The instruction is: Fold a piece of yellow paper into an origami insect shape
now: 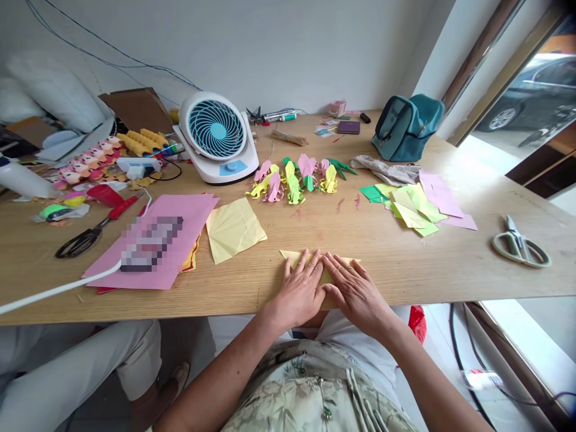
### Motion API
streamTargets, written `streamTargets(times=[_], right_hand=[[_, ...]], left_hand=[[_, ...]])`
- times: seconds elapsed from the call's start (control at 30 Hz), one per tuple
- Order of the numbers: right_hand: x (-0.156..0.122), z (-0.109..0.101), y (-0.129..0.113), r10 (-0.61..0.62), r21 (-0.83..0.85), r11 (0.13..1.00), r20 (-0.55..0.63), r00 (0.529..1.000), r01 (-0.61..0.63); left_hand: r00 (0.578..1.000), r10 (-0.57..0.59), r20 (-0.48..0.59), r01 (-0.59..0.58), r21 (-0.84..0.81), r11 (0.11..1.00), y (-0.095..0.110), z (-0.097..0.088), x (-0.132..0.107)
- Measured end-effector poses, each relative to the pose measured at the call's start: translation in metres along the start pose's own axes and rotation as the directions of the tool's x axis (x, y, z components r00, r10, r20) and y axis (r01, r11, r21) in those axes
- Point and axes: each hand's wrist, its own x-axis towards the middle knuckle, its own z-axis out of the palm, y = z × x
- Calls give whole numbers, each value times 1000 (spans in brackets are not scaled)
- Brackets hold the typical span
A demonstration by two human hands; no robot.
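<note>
A yellow sheet of paper [324,276], folded to a triangle, lies flat near the table's front edge. My left hand [300,289] presses on its left half with the fingers stretched out. On the right half rests my right hand [353,288], also flat, its thumb close to the left thumb. Both palms hide most of the paper; only its two side corners and a strip between the hands show. To the left lies a creased, unfolded yellow square of paper [234,231]. Beyond my hands stands a cluster of folded paper figures [294,183] in pink, yellow and green.
Scissors [521,246] lie at the right, near paper offcuts [411,207] and a teal bag [405,129]. A white fan [218,138] stands at the back. Pink sheets [180,252] carry a blurred device with a white cable. Another person's leg [90,366] is at lower left.
</note>
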Motion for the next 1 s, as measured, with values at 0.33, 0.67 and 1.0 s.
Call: streamTargets(times=[0.33,0.67,1.0], right_hand=[[11,1,3,10,-53,999,-35,999,-12],[12,9,-3,137,-91,985,-115,984,-148],[12,20,-2,278,-156,936,-216,936,-314]], left_hand=[[981,-134,-141,143,60,988,-5,10,10],[962,-189,-196,205,63,977,-8,15,9],[946,-265,-187,279,52,959,-9,18,10]])
